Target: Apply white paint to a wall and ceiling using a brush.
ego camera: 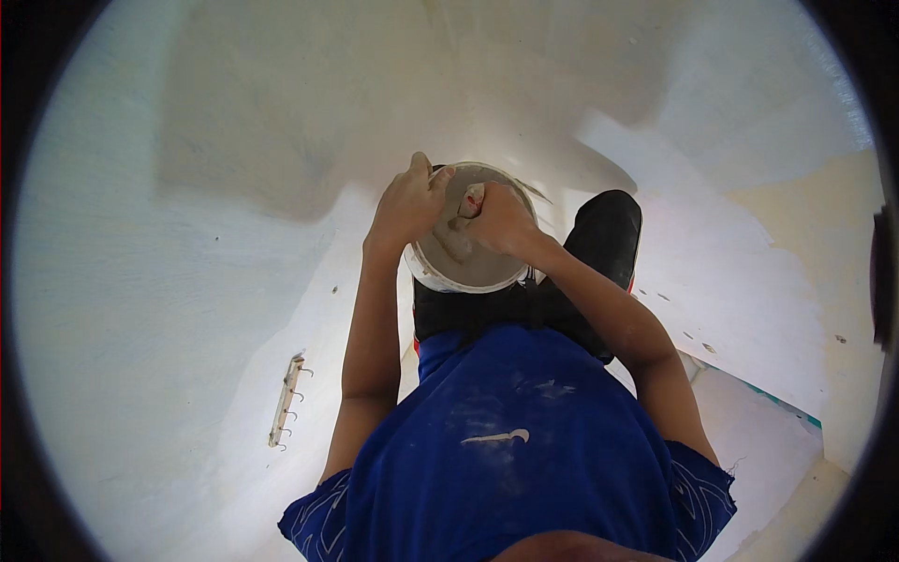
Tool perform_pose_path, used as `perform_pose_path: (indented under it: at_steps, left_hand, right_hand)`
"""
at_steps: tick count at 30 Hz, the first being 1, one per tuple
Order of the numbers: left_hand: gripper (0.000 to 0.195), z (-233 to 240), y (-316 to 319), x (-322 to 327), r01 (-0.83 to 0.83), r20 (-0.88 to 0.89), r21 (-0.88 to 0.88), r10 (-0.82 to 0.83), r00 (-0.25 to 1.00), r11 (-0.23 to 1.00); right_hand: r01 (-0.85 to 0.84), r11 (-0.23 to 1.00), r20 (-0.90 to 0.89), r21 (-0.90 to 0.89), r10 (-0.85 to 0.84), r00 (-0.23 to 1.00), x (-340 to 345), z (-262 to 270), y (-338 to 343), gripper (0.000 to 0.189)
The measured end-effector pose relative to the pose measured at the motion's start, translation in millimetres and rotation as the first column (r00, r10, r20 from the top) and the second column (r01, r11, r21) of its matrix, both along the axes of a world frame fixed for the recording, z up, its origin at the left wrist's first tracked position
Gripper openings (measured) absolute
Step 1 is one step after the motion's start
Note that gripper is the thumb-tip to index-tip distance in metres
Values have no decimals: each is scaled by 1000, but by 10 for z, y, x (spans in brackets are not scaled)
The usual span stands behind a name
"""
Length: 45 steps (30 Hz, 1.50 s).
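A round white plastic bucket (449, 284) stands before my bent knee, its rim smeared with a grey paste. Inside lies the smooth grey paste (484, 270), which looks like wet filler or plaster, with a ridge across its surface. My left hand (411, 204) grips the far left of the rim, thumb over the inner side. Over the bucket, my right hand (502, 218) is closed around the pale, red-marked handle of a tool (472, 199). The tool's lower end is hidden by the hand and the paste, so its kind cannot be told.
A wall rack with several hooks (286, 402) is at the lower left. Walls with damp-looking grey patches (253, 119) surround me. My leg in black trousers (605, 232) is right of the bucket. A green-edged ledge (779, 402) lies at the lower right.
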<state>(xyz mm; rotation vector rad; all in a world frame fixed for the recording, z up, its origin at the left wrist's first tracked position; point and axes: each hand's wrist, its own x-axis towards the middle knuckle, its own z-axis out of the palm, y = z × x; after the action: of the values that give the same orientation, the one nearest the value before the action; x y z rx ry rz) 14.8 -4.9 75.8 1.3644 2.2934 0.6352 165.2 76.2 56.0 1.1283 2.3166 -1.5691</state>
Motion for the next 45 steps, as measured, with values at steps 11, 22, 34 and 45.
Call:
perform_pose_path:
  at_steps: [11, 22, 34, 45]
  left_hand:
    - [40, -68, -4, -45, 24, 0, -14, -24, 1000, 1000]
    - [40, -16, 43, 4, 9, 17, -39, -8, 1000, 999]
    - [40, -33, 33, 11, -5, 18, -20, 5, 1000, 1000]
    - [42, -65, 34, -79, -14, 78, 4, 14, 997, 1000]
  right_hand:
    - [-43, 992, -49, 123, 50, 998, -55, -78, -137, 23]
    - [15, 992, -112, 127, 0, 994, -220, -381, -187, 26]
    - [1, 1000, -158, -26, -5, 987, -44, -343, 63, 29]
    - [320, 820, -523, -475, -555, 647, 975, 7, 320, 26]
